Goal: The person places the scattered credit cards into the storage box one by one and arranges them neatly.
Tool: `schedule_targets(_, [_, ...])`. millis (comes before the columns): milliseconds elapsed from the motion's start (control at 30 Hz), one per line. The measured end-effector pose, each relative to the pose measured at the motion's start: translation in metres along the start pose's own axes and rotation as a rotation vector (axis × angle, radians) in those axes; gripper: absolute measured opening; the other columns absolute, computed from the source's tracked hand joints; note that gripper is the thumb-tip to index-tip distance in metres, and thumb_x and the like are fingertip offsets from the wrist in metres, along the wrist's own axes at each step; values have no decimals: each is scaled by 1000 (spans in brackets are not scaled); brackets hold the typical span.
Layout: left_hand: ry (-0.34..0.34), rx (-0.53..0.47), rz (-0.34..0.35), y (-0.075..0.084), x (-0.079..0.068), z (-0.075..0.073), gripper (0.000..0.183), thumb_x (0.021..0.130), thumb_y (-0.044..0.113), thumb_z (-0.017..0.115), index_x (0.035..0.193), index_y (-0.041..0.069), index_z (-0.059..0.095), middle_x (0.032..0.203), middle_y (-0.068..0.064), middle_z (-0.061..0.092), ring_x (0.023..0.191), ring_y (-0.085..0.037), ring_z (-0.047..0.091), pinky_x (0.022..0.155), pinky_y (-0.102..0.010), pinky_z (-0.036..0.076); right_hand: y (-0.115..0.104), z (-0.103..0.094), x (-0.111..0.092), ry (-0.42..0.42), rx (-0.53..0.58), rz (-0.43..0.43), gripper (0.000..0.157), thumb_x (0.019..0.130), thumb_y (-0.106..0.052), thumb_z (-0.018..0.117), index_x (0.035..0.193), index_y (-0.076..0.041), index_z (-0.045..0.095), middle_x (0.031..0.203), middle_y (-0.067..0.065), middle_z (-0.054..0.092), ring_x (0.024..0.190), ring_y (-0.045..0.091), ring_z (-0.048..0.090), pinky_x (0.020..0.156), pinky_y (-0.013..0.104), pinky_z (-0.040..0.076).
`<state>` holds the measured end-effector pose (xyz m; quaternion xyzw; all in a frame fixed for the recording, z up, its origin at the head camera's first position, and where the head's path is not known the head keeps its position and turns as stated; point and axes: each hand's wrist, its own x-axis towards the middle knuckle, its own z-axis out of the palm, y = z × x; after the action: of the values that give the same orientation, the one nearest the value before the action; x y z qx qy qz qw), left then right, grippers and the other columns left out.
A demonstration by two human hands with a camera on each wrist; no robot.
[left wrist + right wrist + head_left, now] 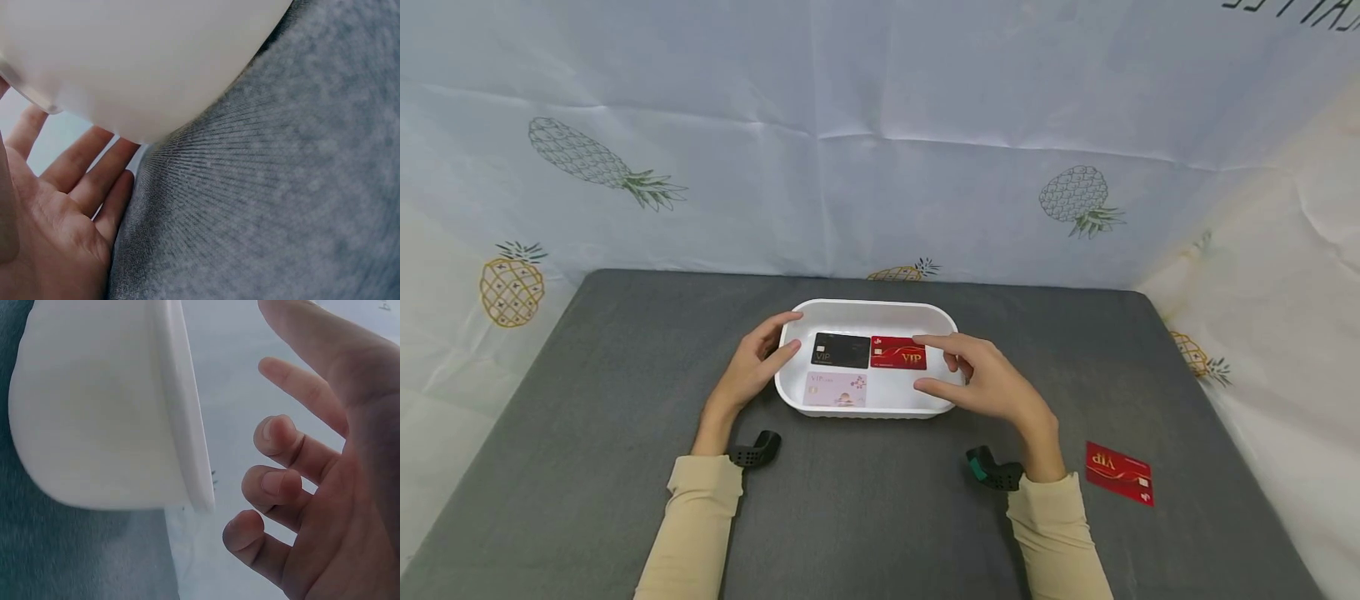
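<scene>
A white oval tray (865,412) holds a black VIP card (841,351), a red VIP card (891,353) and a pink VIP card (836,389), lying flat. My left hand (752,362) is at the tray's left end, thumb and index fingertip over the rim. In the left wrist view its other fingers (94,164) extend alongside the tray wall, tips partly hidden. My right hand (988,375) hovers over the right end, holding nothing. Its index finger extends above the red card's right edge; in the right wrist view, several other fingers (284,484) bend loosely beside the rim.
Another red VIP card (1119,472) lies on the grey tabletop (865,517), right of my right wrist, its print upside down. A pineapple-patterned cloth (850,192) hangs behind the table. Each wrist wears a black band.
</scene>
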<state>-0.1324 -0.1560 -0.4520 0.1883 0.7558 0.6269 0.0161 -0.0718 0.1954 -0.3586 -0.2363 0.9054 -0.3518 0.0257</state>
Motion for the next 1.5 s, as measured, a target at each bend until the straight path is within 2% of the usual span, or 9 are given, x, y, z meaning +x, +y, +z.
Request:
schedule_targets(167, [3,5,-3,0,0,-1,46,100,8,61,146,4,54,148,-24,54,122,-12,57,95,-12,44,5,-5,-11,3,-17,-10,53,85,-24,85,134,-12,67,76,4,48,66,8,37,62,24,36])
schedule_targets(333, [10,9,-14,1,0,-1,46,100,9,62,145,5,54,148,-23,54,121,-8,56,95,-13,43,8,-9,-21,7,-28,-1,54,83,-23,86,133,-14,68,77,-2,47,67,11,42,63,23,39])
schedule_targets(500, [8,18,-19,0,0,-1,46,101,10,61,145,5,54,148,-22,54,121,-8,56,95,-13,43,12,-12,-31,4,-37,1,56,82,-21,87,134,-14,68,77,3,49,66,22,46,62,22,38])
schedule_targets(633, [7,19,-17,0,0,0,46,100,10,61,145,5,54,149,-22,54,123,-10,56,96,-12,43,17,-13,-39,2,-36,1,57,81,-19,88,134,-12,67,77,5,50,66,21,45,61,22,38])
schedule_targets(733, [6,18,-14,1,1,0,46,100,10,61,145,5,54,148,-22,54,124,-11,56,96,-12,43,22,-15,-46,3,-33,14,57,82,-19,87,134,-11,67,77,2,48,66,17,44,60,22,38])
schedule_targets(867, [5,22,-8,1,1,0,46,100,9,62,145,5,54,148,-23,54,123,-12,56,96,-12,42,29,-18,-57,18,-23,32,56,83,-20,86,134,-11,67,77,1,48,65,19,43,60,22,37])
schedule_targets(1033, [8,26,-8,1,0,-1,45,100,9,61,145,5,54,147,-23,55,121,-8,56,95,-13,43,36,-25,-69,45,10,2,54,84,-18,86,134,-13,67,77,2,47,63,21,41,59,21,36])
schedule_targets(1267, [9,21,-2,1,0,0,45,100,8,61,145,4,54,144,-25,56,117,-4,57,94,-13,44,48,-41,-93,8,31,72,56,85,-17,84,137,-21,64,84,2,49,66,18,42,61,25,39])
schedule_targets(1500, [8,20,4,1,0,0,45,100,8,61,145,4,54,143,-25,57,115,-5,58,93,-13,44,58,-54,-116,16,75,108,54,85,-8,82,136,-11,64,87,-3,47,63,15,37,58,26,37])
